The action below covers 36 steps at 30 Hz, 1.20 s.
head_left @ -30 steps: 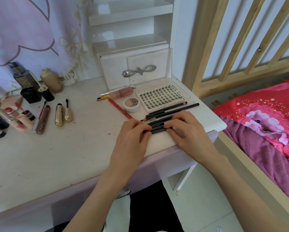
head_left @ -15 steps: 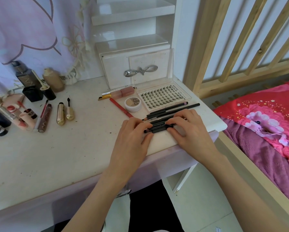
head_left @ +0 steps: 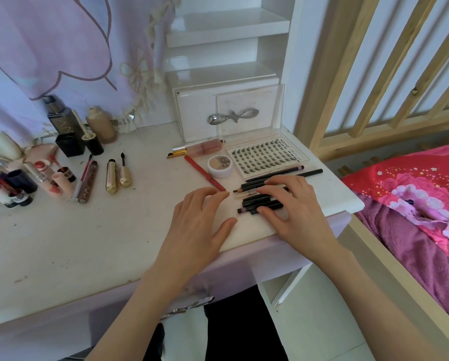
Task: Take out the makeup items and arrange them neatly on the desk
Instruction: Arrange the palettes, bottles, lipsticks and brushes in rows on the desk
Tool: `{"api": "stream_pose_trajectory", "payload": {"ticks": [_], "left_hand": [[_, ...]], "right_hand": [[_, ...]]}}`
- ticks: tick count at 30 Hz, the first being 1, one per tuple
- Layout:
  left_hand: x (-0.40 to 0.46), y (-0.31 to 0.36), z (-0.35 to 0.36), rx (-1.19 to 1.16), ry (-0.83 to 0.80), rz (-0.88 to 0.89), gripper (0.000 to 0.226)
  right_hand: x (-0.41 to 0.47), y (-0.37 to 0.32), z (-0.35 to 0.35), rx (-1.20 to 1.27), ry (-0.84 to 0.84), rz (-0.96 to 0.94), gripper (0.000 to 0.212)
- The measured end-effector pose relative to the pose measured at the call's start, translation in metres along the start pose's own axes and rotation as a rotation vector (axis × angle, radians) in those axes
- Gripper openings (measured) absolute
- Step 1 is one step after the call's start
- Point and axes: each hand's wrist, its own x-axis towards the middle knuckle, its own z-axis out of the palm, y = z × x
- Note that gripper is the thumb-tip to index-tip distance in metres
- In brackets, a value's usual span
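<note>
On the white desk (head_left: 62,243) we log a cluster of short black makeup pencils (head_left: 254,201) at four o'clock, our right hand (head_left: 293,207) lying flat upon them, grip released, our left hand (head_left: 200,225) beside, grip released, holding nothing.

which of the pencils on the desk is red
The red pencil lying diagonally left of the round compact; the other pencils, by the right hand, are black or dark.
</note>
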Motion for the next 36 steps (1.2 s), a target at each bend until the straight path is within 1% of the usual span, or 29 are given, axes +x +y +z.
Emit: {"api": "stream_pose_trajectory", "payload": {"ticks": [5,8,12,14,16,17,20,22,28,30,32,34,36], "left_hand": [[-0.004,-0.013,-0.005,0.035,-0.02,-0.022,0.05],[-0.003,-0.024,-0.009,0.083,-0.085,-0.077,0.058],[0.0,-0.043,-0.015,0.162,-0.184,-0.139,0.068],[0.002,-0.052,-0.017,0.213,-0.21,-0.166,0.067],[0.004,-0.057,-0.017,0.253,-0.223,-0.182,0.066],[0.005,-0.058,-0.016,0.259,-0.222,-0.184,0.066],[0.003,-0.058,-0.013,0.241,-0.194,-0.185,0.067],[0.002,-0.059,-0.012,0.226,-0.171,-0.181,0.065],[0.0,-0.059,-0.015,0.121,-0.108,-0.152,0.054],[-0.002,-0.059,-0.019,0.037,-0.03,-0.119,0.046],[-0.002,-0.056,-0.024,-0.071,0.08,-0.089,0.041],[0.001,-0.051,-0.029,-0.145,0.215,-0.073,0.04],[0.007,-0.043,-0.036,-0.131,0.348,-0.051,0.038]], "right_hand": [[0.004,-0.009,0.001,0.002,-0.036,-0.009,0.032],[0.008,-0.013,0.001,0.033,-0.049,-0.007,0.033],[0.023,-0.023,0.004,0.036,-0.023,-0.009,0.032],[0.035,-0.031,0.011,0.001,-0.027,-0.004,0.029],[0.048,-0.041,0.021,-0.083,-0.048,0.015,0.023],[0.054,-0.045,0.028,-0.126,-0.074,0.029,0.023],[0.07,-0.057,0.045,-0.256,-0.195,0.096,0.034],[0.076,-0.059,0.053,-0.346,-0.24,0.121,0.037],[0.08,-0.063,0.063,-0.432,-0.25,0.149,0.026],[0.082,-0.066,0.059,-0.402,-0.214,0.167,0.023],[0.085,-0.07,0.047,-0.287,-0.155,0.19,0.021],[0.086,-0.077,0.03,-0.04,-0.102,0.226,0.014],[0.085,-0.084,0.01,0.252,-0.106,0.289,0.001]]}}
